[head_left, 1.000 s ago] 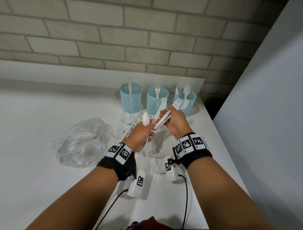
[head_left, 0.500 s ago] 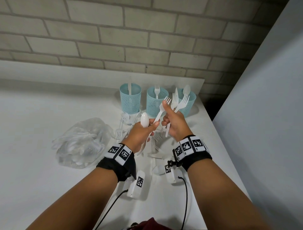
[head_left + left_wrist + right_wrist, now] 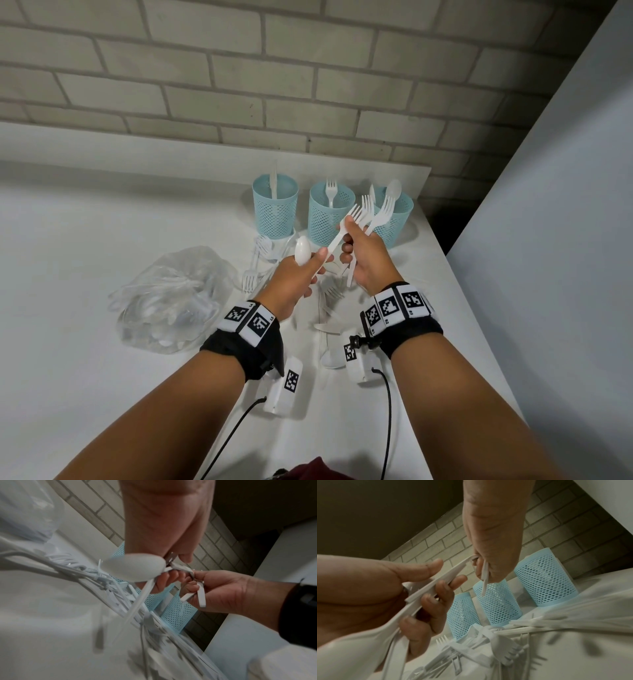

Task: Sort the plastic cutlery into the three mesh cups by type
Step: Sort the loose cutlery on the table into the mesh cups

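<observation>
Both hands meet above a white worktop (image 3: 85, 240), just in front of three light-blue mesh cups. The left hand (image 3: 294, 281) grasps a white plastic spoon (image 3: 302, 251), bowl up, together with the lower handle of a white fork (image 3: 337, 236) pinched between thumb and fingers. The right hand (image 3: 368, 257) is curled round two more forks (image 3: 376, 216), tines upward, and its thumb and fingertips also pinch the upper handle of the shared fork.

The left cup (image 3: 275, 205) holds a knife (image 3: 274, 178), the middle cup (image 3: 330, 214) a single fork, and the right cup (image 3: 399, 212) a spoon and one other piece that I cannot identify. Loose forks and other white cutlery (image 3: 260, 263) lie scattered on the worktop below the hands and before the cups. A crumpled clear plastic bag (image 3: 171, 298) with more cutlery lies to the left. A brick wall (image 3: 274, 68) stands behind the worktop.
</observation>
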`<state>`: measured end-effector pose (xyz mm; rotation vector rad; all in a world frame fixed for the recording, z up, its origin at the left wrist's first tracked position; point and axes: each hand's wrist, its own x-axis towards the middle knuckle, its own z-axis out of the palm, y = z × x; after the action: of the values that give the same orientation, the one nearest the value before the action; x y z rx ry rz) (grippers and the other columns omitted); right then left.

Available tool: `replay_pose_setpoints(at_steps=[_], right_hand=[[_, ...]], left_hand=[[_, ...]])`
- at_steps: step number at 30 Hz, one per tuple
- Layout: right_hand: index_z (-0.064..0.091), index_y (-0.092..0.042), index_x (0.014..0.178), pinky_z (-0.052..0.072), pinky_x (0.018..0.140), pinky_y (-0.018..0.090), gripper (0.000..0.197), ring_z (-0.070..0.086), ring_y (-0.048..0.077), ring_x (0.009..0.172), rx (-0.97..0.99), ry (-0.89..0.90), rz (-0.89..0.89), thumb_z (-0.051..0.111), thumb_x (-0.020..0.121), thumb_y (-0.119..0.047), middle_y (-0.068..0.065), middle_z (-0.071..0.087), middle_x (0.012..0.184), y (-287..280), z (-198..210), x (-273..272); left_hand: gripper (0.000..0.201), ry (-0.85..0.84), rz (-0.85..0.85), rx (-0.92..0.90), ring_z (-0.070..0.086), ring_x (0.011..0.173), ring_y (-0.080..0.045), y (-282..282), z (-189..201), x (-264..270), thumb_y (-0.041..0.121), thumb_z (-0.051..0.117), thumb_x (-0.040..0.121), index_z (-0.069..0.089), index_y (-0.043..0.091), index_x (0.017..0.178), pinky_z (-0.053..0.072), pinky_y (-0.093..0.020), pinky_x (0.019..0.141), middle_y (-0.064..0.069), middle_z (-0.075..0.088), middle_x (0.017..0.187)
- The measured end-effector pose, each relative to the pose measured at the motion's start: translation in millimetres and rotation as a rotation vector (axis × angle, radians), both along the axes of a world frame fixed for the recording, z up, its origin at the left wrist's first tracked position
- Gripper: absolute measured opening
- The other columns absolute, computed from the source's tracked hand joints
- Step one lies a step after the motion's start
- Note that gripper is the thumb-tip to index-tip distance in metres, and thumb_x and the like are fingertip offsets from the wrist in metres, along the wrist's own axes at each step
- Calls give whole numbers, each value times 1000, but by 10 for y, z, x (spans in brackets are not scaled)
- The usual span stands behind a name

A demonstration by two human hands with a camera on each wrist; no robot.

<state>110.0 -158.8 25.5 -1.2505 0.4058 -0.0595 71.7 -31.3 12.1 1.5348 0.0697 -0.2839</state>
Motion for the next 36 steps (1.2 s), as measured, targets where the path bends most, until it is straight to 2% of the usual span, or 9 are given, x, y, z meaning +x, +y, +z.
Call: replay_pose_setpoints(at_steps=[3,7,9,15,19,24,28,33,36], right_hand=[[55,-11,93,39,45,19,14,45,9,54,70,7,-79,46,99,-21,2,50,67,-2,6,25],[35,-12,129,54,59,27,27,64,20,70,309,-104,-189,33,103,-16,14,64,82,-70,79,66],[29,-15,134,54,63,30,30,65,23,73,340,-155,-194,30,103,-16,16,64,84,-107,139,89],[53,-12,95,34,43,20,3,36,4,37,184,-118,-227,52,95,-10,-1,41,59,-110,182,282],[57,-10,74,34,42,21,23,33,7,41,2,-53,-106,54,95,-18,-2,38,51,-37,250,398],[49,-15,79,37,41,21,20,39,6,36,137,-273,-296,55,94,-26,-5,41,48,-11,576,680],[50,-16,81,34,44,21,19,34,8,41,90,-351,-379,59,92,-29,-3,38,52,24,687,878],[49,-18,70,38,48,20,26,42,7,42,0,-346,-401,57,93,-28,-1,44,54,105,570,1066],[52,-18,76,44,52,16,19,55,3,51,-126,-331,-335,58,93,-25,0,56,63,119,428,1169]], left_hand=[[32,24,-18,41,41,67,-11,24,-8,25,40,46,95,69,18,97,35,-21,57,4,52,76],[32,54,14,62,36,62,-11,66,-6,71,29,48,95,67,6,106,30,-21,52,2,47,75],[27,52,48,28,36,63,-10,82,10,93,23,46,96,66,9,105,30,-21,54,2,46,76],[25,-17,145,-66,45,71,-8,52,42,148,13,38,98,56,14,115,38,-20,64,4,48,81],[24,-89,182,-139,49,74,-6,52,58,196,11,35,100,48,16,120,38,-20,63,4,49,84],[17,-77,233,-399,58,81,-11,82,116,276,6,35,100,43,11,115,49,-24,74,-2,57,88],[15,-133,226,-425,63,85,-14,120,133,307,4,35,100,46,14,101,52,-25,77,-4,63,91],[21,-164,235,-377,66,88,-14,172,70,368,5,37,100,45,6,119,56,-21,75,-6,66,95],[26,-170,251,-356,66,91,-17,198,59,387,5,38,100,46,4,124,56,-22,79,-5,67,95]])
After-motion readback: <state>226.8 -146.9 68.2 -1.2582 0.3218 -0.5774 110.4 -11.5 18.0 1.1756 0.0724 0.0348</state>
